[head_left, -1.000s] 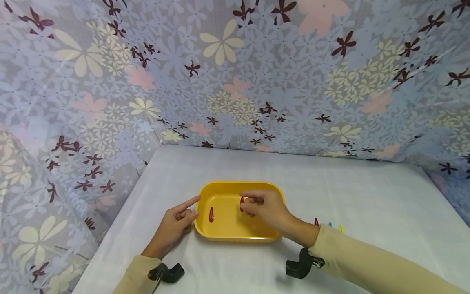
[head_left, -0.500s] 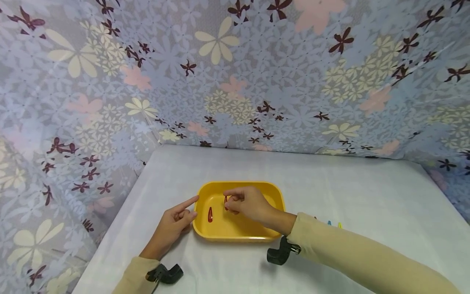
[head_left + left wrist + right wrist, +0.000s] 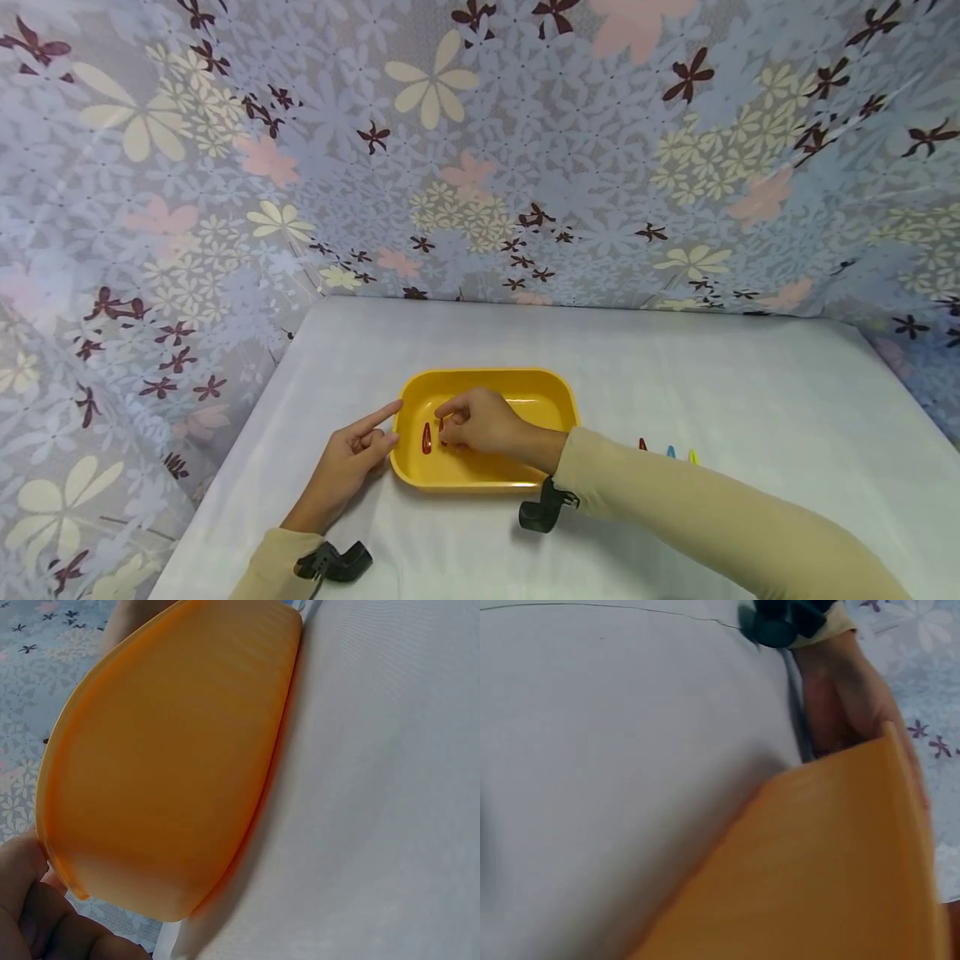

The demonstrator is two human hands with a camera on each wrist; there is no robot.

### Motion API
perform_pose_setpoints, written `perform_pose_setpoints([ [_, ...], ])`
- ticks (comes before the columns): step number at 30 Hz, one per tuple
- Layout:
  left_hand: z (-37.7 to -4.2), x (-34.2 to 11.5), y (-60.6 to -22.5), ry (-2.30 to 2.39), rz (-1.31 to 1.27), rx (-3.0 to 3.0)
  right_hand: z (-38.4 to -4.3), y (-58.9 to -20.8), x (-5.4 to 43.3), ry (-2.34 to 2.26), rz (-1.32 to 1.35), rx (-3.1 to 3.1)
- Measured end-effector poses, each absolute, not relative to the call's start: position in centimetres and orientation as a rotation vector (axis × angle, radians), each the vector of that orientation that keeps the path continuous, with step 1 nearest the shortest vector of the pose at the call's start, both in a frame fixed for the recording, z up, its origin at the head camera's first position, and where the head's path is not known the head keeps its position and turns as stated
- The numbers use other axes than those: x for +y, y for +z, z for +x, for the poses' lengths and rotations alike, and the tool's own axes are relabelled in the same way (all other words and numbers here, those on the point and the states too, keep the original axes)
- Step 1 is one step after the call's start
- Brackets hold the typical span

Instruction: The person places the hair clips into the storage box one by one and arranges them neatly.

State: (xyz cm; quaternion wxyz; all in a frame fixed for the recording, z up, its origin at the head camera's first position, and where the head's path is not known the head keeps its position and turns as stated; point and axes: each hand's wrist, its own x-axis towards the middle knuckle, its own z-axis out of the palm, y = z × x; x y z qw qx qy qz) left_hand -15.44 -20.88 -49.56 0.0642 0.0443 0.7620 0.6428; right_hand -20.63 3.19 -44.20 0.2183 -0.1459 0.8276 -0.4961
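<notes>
A yellow plastic tray (image 3: 536, 410) with rounded corners sits on the white cloth. Inside its left part lies one red snap hair clip (image 3: 427, 438). Just right of that clip, my right hand (image 3: 486, 422) pinches a second red hair clip (image 3: 442, 430) between thumb and index finger, low over the tray floor. My left hand (image 3: 348, 457) touches the tray's left rim with its straight index finger and its thumb, the other fingers folded under. In the left wrist view the thumb (image 3: 21, 871) meets the rim. The right wrist view shows the tray's outer wall (image 3: 810, 855) and the left hand beyond.
Right of the tray stand out the tips of a red clip (image 3: 642, 444), a blue clip (image 3: 671, 451) and a yellow clip (image 3: 693, 456), partly hidden by the right sleeve (image 3: 660, 492). A flowered curtain (image 3: 480, 150) hangs behind the white-covered table (image 3: 750, 383).
My right hand has moved left and lower across the tray with the pinched red clip, now beside the lying one. The left hand has stayed at the rim.
</notes>
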Motion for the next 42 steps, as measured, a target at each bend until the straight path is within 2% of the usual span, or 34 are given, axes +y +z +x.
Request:
perform_pose_setpoints([
  [31,-15.4,-20.8,-49.4,1.952,0.164,2.314,-20.6,-45.7,2.1,-1.152,-0.522,2.505],
  [38,-15.4,-20.9,-49.4,1.929,0.161,2.338,-20.8,-45.0,3.1,-1.238,-0.544,2.440],
  [42,-15.4,-20.8,-49.4,1.918,0.153,2.357,-20.9,-43.0,4.5,-1.350,-0.532,2.358],
])
